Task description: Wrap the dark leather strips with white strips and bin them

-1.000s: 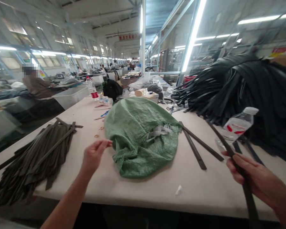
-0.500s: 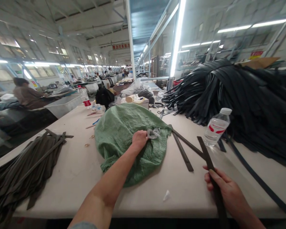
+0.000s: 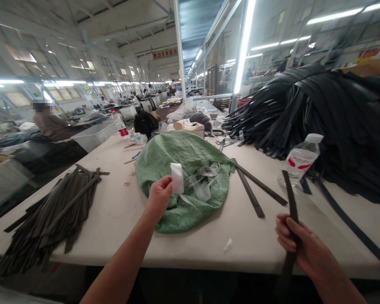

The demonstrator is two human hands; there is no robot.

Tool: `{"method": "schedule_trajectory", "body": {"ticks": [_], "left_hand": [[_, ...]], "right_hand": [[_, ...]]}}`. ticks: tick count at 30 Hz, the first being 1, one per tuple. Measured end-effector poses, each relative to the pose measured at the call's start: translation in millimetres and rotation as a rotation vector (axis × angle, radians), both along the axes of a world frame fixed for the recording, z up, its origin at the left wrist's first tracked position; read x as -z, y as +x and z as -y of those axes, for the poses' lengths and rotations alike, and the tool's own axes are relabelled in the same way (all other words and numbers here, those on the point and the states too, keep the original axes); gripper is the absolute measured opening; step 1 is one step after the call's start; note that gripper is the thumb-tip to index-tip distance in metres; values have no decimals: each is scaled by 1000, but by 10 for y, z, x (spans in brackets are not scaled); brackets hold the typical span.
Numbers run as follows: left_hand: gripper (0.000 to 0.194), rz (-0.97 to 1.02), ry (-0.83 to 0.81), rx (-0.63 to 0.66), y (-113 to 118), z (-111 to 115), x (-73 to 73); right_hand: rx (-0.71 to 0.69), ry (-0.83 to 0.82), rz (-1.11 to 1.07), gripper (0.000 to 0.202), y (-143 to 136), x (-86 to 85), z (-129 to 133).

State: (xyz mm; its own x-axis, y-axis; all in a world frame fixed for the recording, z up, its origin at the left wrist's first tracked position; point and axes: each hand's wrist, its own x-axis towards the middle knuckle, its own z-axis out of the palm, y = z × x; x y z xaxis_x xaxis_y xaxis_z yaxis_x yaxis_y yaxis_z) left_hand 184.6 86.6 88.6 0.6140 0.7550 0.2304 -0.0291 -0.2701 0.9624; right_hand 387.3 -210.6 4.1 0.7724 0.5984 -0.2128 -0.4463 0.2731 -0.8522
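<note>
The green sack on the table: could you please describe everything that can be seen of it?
The green sack looks like woven plastic, creased and bulging. It lies on the pale table, near the middle of the view. White, translucent scraps show at its ragged-looking right half. The left hand holds a white slip in front of it; whether they touch it is unclear. Two dark strips end close by its right edge.

The one camera sits up on the person's head, at the near edge of the table point(image 3: 114, 215), facing forward and tipped down. The left hand point(image 3: 160, 192) and right hand point(image 3: 307, 240) reach in from below, quite close to it; the green sack point(image 3: 177, 147) lies mid-view just beyond, and over that it looks far down the hall towards a red banner point(image 3: 164, 54).
</note>
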Motion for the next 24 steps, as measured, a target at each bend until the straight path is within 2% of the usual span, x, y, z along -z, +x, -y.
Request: {"method": "schedule_trajectory", "body": {"ticks": [3, 7, 9, 11, 15, 18, 20, 24], "left_hand": [[23, 68, -118, 7, -119, 239, 21], [21, 39, -167, 22, -152, 503, 37], [21, 22, -164, 27, -141, 569, 50], [20, 40, -165, 24, -128, 582, 73], [33, 139, -326, 32, -179, 534, 178], [45, 54, -527, 220, -305, 554, 305], [46, -68, -587, 349, -387, 606, 390], [40, -134, -588, 413, -450, 694, 493]], "right_hand": [[-161, -29, 98, 37, -405, -178, -335], [-427, -105, 328, 43, -980, -445, -844], [-483, -165, 430, 40, -1183, -526, -1045], [-474, -221, 500, 30, -1298, -553, -1190], [-450, -277, 530, 29, -1291, -528, -1327], [-444, -286, 521, 29, -1190, -525, -1352], [-451, -285, 518, 28, -1136, -529, -1360], [-474, -263, 519, 30, -1076, -524, -1351]]}}
